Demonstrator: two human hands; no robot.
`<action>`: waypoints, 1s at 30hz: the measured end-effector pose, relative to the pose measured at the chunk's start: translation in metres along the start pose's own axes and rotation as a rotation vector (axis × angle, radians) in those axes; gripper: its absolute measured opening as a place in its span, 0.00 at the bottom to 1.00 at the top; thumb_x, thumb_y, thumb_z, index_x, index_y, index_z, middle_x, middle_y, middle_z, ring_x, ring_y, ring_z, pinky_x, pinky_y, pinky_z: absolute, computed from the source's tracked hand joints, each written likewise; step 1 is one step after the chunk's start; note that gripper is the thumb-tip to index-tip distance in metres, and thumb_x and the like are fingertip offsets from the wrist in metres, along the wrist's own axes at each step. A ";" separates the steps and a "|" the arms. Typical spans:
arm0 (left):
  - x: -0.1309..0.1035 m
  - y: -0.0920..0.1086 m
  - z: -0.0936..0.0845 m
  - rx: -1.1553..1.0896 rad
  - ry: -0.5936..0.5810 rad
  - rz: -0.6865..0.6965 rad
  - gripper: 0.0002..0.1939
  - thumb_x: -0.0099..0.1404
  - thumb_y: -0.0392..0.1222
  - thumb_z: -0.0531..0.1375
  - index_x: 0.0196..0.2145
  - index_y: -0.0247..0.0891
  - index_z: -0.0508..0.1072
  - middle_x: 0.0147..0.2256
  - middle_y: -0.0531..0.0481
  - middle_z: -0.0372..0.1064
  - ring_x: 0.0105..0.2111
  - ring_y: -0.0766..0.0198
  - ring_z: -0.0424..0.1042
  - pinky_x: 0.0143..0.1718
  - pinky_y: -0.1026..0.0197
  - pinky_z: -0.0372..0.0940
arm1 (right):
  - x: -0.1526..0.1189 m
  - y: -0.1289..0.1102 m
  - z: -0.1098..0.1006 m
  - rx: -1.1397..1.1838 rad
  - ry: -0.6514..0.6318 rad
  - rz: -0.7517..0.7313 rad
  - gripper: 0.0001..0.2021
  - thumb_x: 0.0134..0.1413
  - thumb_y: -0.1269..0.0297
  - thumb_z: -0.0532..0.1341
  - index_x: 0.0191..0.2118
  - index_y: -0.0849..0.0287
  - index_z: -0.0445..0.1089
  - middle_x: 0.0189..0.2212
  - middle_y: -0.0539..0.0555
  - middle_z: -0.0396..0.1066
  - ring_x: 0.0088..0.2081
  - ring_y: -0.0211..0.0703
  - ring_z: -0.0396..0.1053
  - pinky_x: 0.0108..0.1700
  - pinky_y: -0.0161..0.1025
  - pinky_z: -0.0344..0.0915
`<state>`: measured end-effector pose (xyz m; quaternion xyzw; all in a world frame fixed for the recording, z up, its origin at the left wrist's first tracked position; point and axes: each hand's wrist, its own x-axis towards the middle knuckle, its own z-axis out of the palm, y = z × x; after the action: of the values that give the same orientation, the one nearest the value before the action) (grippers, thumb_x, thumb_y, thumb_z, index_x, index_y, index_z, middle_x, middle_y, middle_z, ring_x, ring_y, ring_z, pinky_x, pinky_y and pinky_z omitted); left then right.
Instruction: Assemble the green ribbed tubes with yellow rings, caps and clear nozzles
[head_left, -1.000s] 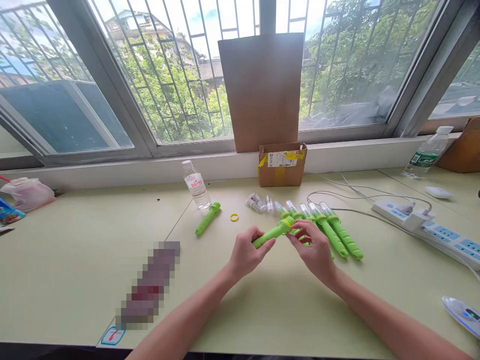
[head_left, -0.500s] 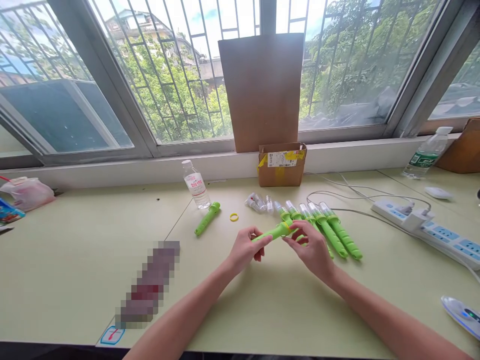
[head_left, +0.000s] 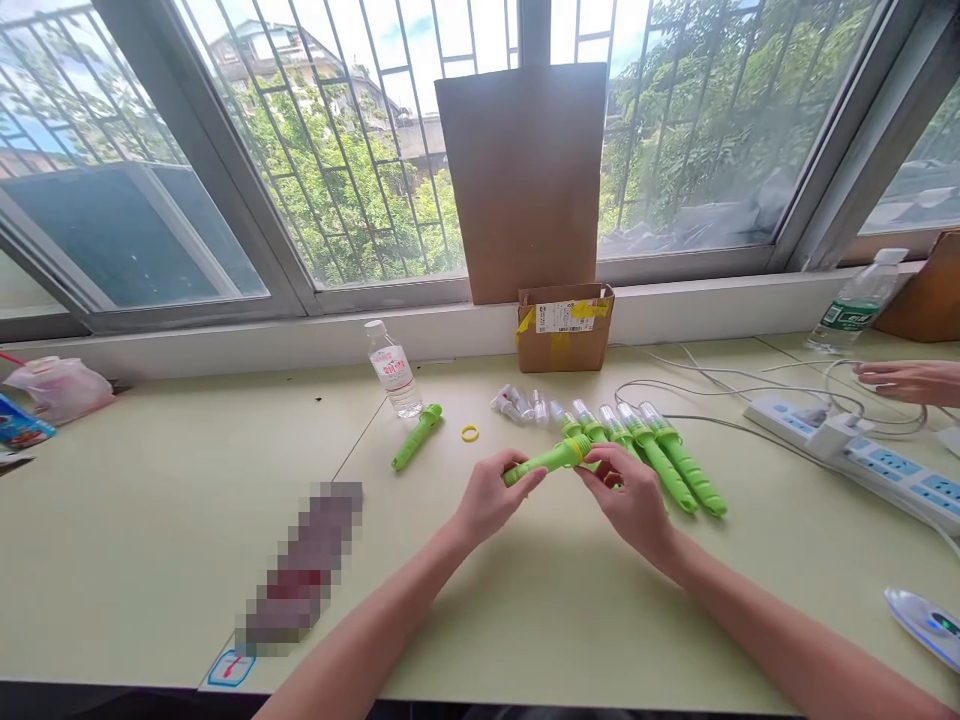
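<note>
My left hand (head_left: 491, 497) is closed around the lower part of a green tube (head_left: 551, 459), which is tilted up to the right. A yellow ring sits around the tube near its ridged end, and the fingers of my right hand (head_left: 626, 490) pinch it there. Just behind my right hand lie several green tubes with clear tops (head_left: 677, 476), side by side. Another green tube (head_left: 417, 438) lies to the left, beside a loose yellow ring (head_left: 469, 433). Small clear caps (head_left: 514, 403) are grouped behind the held tube.
A water bottle (head_left: 395, 370) and a cardboard box (head_left: 564, 345) stand at the back. On the right are a power strip (head_left: 885, 465), cables, a green-labelled bottle (head_left: 855, 305) and another person's hand (head_left: 907, 382). A white device (head_left: 926, 625) lies at the right front edge.
Another person's hand has come in at the right, by the cables, and the white object there has shifted. My right fingers have moved slightly at the tube's ringed end.
</note>
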<state>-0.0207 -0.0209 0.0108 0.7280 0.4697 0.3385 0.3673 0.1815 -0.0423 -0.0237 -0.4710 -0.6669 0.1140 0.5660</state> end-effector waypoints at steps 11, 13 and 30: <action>-0.003 -0.012 0.002 0.437 0.287 0.416 0.13 0.60 0.51 0.60 0.32 0.38 0.73 0.27 0.49 0.73 0.22 0.68 0.67 0.25 0.67 0.60 | 0.003 -0.001 -0.001 0.062 -0.068 0.078 0.10 0.53 0.58 0.62 0.37 0.56 0.64 0.28 0.50 0.68 0.22 0.37 0.67 0.21 0.35 0.67; -0.003 -0.011 0.003 0.413 0.264 0.370 0.14 0.60 0.52 0.60 0.32 0.38 0.73 0.26 0.50 0.72 0.21 0.69 0.65 0.24 0.67 0.59 | 0.002 0.001 0.000 0.063 -0.074 0.100 0.10 0.54 0.58 0.62 0.38 0.57 0.63 0.26 0.49 0.67 0.23 0.37 0.67 0.22 0.35 0.67; 0.003 -0.005 0.001 -0.183 -0.039 -0.158 0.26 0.59 0.62 0.56 0.20 0.35 0.71 0.13 0.54 0.60 0.15 0.70 0.58 0.19 0.66 0.54 | -0.003 0.001 0.004 0.047 -0.115 -0.010 0.09 0.58 0.60 0.58 0.29 0.58 0.66 0.38 0.55 0.65 0.25 0.35 0.67 0.21 0.35 0.69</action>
<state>-0.0208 -0.0173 0.0068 0.6586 0.4855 0.3357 0.4668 0.1782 -0.0427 -0.0276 -0.4467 -0.6979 0.1536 0.5384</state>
